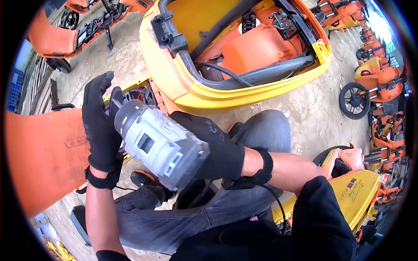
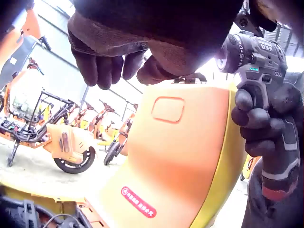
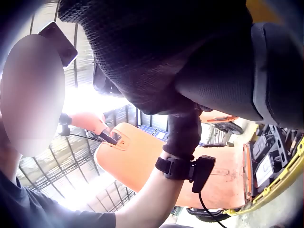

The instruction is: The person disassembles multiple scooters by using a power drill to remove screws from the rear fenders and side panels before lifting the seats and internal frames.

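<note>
My right hand (image 1: 215, 141), in a black glove, grips the handle of a grey cordless drill (image 1: 159, 141). In the left wrist view its fingers (image 2: 256, 116) wrap round the handle below the numbered collar (image 2: 232, 52), and a red band marks the handle's base. My gloved left hand (image 1: 100, 126) is beside the drill's front end, its thumb close to the short bit (image 1: 117, 103). The left fingers (image 2: 104, 69) hang loosely bent, with nothing seen between them. In the right wrist view the glove and dark sleeve-like shapes hide the drill.
An orange seat-like panel (image 1: 48, 152) lies left of my legs. Ahead stands a yellow and orange scooter body (image 1: 204, 98) with an open compartment. More scooters (image 1: 379, 82) line the right side, and another yellow panel (image 1: 355, 195) is near my right elbow. A cable runs from each wrist strap.
</note>
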Demonstrator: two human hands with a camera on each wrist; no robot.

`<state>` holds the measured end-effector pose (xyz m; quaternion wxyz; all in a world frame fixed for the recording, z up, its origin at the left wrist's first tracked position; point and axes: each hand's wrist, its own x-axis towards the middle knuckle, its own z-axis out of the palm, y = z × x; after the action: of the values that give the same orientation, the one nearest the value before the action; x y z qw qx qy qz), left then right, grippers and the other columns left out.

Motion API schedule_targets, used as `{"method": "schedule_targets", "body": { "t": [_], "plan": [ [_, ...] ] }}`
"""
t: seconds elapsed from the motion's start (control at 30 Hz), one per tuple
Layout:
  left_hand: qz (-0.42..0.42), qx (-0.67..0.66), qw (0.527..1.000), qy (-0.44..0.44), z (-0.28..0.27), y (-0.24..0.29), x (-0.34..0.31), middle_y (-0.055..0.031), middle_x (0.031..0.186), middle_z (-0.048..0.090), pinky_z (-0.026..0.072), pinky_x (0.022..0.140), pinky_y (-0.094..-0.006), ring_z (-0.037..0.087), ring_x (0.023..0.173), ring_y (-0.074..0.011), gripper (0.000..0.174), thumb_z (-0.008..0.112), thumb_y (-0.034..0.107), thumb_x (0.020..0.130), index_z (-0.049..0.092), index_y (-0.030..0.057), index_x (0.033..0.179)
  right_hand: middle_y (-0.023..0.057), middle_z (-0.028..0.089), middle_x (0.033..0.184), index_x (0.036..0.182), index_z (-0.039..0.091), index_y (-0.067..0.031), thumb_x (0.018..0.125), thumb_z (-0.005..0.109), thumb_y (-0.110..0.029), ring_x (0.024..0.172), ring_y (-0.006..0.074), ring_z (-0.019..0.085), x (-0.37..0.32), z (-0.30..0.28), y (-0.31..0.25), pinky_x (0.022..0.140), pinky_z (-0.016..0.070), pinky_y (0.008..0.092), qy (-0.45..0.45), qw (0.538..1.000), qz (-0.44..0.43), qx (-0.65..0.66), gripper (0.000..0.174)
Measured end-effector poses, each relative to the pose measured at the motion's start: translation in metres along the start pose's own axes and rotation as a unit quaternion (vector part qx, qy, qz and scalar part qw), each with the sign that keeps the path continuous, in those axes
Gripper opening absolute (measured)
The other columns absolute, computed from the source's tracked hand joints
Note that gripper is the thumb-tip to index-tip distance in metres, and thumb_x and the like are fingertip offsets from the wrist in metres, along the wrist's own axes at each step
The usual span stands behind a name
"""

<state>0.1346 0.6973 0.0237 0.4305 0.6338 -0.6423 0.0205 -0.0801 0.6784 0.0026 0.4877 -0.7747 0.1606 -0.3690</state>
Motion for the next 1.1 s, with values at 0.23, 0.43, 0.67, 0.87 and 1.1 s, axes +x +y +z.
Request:
{"method": "schedule_targets", "body": {
  "t": [0.23,0.43,0.67,0.87,1.1],
  "plan": [
    [0.106,0.046,0.993,-0.004,-0.012,0.018,0.033,-0.0138,0.106,0.059,0.0444,0.088,-0.0330,0.058,0.099,-0.0236,0.026,0.062,0.002,0.083,0.056,-0.0021,0.109,0.0125,0.057,0.120,0.126,0.048,-0.0023,0.074,0.075,-0.022,0.108,0.0243,0.057,-0.009,-0.021,-0.012,0.093,0.0452,0.0358,0.061,0.978,-0.166,-0.113,0.062],
    [0.058,0.051,0.997,-0.013,-0.066,-0.016,0.062,-0.0055,0.097,0.063,0.0446,0.083,-0.0259,0.057,0.091,-0.0109,0.023,0.060,0.009,0.090,0.059,-0.0006,0.110,0.0106,0.047,0.128,0.136,0.035,0.0009,0.092,0.052,-0.015,0.116,0.0189,0.047,-0.074,-0.097,-0.029,0.098,0.0411,0.0322,0.111,0.986,0.077,-0.102,0.049],
    [0.119,0.131,0.984,-0.009,-0.146,0.007,0.106,-0.0040,0.108,0.065,0.0433,0.087,-0.0222,0.057,0.098,-0.0078,0.025,0.056,0.010,0.093,0.060,-0.0010,0.115,0.0139,0.053,0.119,0.133,0.039,-0.0008,0.084,0.057,0.001,0.092,0.0158,0.053,-0.062,-0.151,-0.067,0.078,0.0481,0.0296,0.322,0.945,0.032,0.036,0.052],
    [0.173,0.087,0.976,-0.099,-0.093,0.088,0.092,-0.0081,0.118,0.060,0.0412,0.094,-0.0265,0.056,0.107,-0.0146,0.027,0.054,0.006,0.092,0.057,-0.0009,0.118,0.0159,0.056,0.122,0.131,0.043,0.0039,0.086,0.057,0.004,0.096,0.0176,0.059,-0.076,-0.171,-0.034,0.082,0.0512,0.0307,0.359,0.933,0.034,-0.009,0.047],
    [0.302,0.003,0.927,-0.224,0.028,0.151,0.061,-0.0153,0.112,0.059,0.0454,0.089,-0.0354,0.060,0.101,-0.0278,0.058,0.076,0.024,0.074,0.051,0.0006,0.121,0.0171,0.054,0.125,0.135,0.039,0.0027,0.086,0.056,0.005,0.102,0.0199,0.060,-0.079,-0.175,-0.024,0.084,0.0522,0.0310,0.329,0.941,-0.013,-0.081,0.052]
  ]
}}
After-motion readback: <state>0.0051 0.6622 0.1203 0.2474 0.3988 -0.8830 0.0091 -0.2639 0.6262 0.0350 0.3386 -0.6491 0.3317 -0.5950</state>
